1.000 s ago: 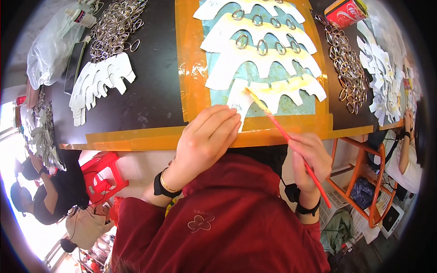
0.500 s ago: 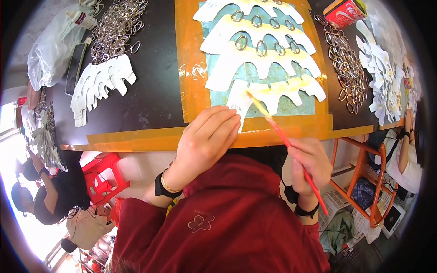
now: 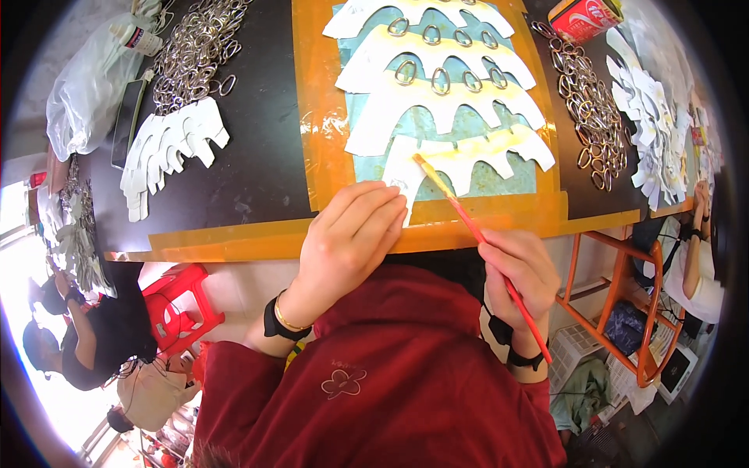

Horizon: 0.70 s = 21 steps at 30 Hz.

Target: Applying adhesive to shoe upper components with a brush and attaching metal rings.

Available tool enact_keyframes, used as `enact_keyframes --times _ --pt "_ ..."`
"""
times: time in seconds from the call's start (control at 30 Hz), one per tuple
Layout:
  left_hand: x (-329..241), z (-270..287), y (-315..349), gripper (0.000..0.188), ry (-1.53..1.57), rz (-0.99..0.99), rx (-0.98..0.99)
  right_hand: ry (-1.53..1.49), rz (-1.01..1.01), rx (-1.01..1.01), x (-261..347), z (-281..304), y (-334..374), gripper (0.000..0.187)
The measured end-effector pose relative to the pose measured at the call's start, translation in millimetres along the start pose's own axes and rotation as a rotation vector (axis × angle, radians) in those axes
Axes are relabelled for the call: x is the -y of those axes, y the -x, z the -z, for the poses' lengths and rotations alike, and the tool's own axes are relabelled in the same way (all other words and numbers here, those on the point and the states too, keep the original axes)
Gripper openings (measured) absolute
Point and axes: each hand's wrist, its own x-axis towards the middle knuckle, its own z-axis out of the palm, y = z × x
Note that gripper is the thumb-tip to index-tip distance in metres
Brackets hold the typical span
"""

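A white scalloped strip lies nearest me on the teal board, with a yellowish wet band along its upper edge. My left hand rests flat on the strip's left end, fingers stretched out together. Between the fingers of my right hand is a slim red paintbrush, slanting up to the left. Its yellow-coated bristles touch the strip near its upper left part. Beyond lie more white strips in rows, with oval metal rings set along two of them.
Piles of metal rings lie left and right. White strips are stacked left and right. A red can stands far right; a small bottle lies far left. Orange tape edges the table. Other people sit at both sides.
The brush tip and my right hand have shifted slightly left along the nearest strip. My left hand stays on the strip's left end. The whole view has moved a little.
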Motion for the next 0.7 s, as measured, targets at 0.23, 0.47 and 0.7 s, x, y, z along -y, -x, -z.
enact_keyframes --times 0.23,0.47,0.7 --pt "1.8 0.1 0.9 0.020 -0.045 -0.039 0.010 0.054 -0.032 -0.046 -3.2 9.7 3.5 0.024" --pt "1.8 -0.1 0.9 0.020 -0.039 -0.041 0.007 0.086 -0.038 -0.048 -1.8 11.0 4.9 0.023" --pt "0.4 -2.0 1.6 0.021 -0.022 0.002 -0.009 0.100 -0.023 -0.023 -1.5 12.1 15.4 0.022"
